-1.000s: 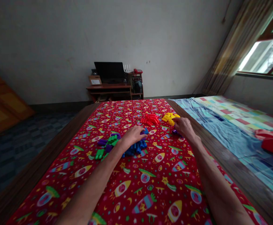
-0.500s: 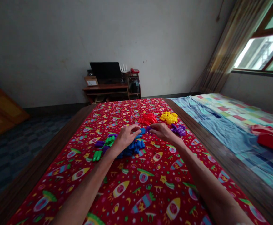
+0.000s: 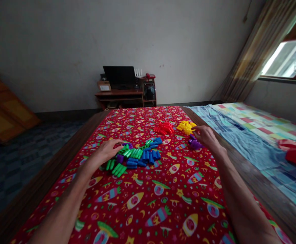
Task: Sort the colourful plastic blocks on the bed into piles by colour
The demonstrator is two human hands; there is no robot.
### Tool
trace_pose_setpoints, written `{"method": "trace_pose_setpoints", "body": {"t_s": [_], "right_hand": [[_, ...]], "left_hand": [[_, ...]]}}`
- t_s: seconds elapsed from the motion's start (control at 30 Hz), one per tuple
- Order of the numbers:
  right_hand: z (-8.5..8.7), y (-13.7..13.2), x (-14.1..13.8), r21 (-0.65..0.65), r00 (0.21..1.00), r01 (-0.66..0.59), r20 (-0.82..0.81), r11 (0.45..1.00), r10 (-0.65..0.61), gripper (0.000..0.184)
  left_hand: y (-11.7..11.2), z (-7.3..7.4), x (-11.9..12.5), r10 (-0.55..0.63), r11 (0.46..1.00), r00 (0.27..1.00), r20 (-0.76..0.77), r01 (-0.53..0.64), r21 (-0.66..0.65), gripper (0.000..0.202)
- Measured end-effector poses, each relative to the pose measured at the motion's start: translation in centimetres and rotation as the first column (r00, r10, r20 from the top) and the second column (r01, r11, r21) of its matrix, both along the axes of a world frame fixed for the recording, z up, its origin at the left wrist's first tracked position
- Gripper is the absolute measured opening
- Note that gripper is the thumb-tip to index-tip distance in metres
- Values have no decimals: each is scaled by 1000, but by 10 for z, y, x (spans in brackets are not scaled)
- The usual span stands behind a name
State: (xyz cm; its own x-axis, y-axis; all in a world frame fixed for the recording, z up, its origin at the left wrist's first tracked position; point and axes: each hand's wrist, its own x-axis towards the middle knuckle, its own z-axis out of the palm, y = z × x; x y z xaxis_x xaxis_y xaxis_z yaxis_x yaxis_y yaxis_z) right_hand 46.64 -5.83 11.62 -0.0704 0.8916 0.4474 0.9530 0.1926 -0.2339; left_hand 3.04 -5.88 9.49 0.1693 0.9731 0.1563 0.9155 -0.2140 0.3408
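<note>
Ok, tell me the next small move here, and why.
Likely the left hand should pick the purple piece beside it out of the mixed heap and pass it toward the purple pile by the right hand. The red pile and yellow pile sit apart; purple lies among green and blue here.

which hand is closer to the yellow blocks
Right. The right hand sits just beside the yellow blocks; the left hand is far across the cloth, by the green blocks.

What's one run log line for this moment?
left hand: at green blocks | right hand: at purple blocks | beyond: red blocks, yellow blocks | surface: red cloth
</note>
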Motion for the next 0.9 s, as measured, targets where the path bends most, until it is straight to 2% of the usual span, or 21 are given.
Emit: {"method": "trace_pose_setpoints", "body": {"t_s": [0.07,0.13,0.23,0.3,0.43,0.57,0.77,0.83,0.9], "right_hand": [[3,-2,-19,35,994,-97,-51,995,98,26],[2,-6,-44,11,966,-246,-80,969,246,26],[-10,-15,-84,-75,882,-470,-79,880,464,24],[-22,-20,-106,-116,839,-544,-59,831,541,22],[-39,-24,-124,-173,818,-570,-30,803,575,19],[-40,-21,-118,-179,822,-566,-58,804,566,21],[-43,-15,-111,-48,824,-564,-95,824,559,22],[-41,-12,-109,-24,833,-550,-95,835,545,23],[-35,-6,-99,-8,871,-485,-98,874,482,23]], "left_hand": [[0,-3,2,-60,998,998,4,60,-27,42],[-1,-7,5,-120,992,993,0,120,-23,44],[2,-16,7,-79,996,996,-35,81,43,47],[6,-23,7,-32,999,999,-44,33,21,48],[15,-37,7,-8,998,1000,3,8,-65,45],[23,-44,6,94,995,993,73,-92,-32,37],[40,-38,5,14,988,970,242,-50,145,53],[45,-38,7,18,990,965,261,-53,128,49],[48,-40,8,2,997,966,259,-23,79,44]]}}
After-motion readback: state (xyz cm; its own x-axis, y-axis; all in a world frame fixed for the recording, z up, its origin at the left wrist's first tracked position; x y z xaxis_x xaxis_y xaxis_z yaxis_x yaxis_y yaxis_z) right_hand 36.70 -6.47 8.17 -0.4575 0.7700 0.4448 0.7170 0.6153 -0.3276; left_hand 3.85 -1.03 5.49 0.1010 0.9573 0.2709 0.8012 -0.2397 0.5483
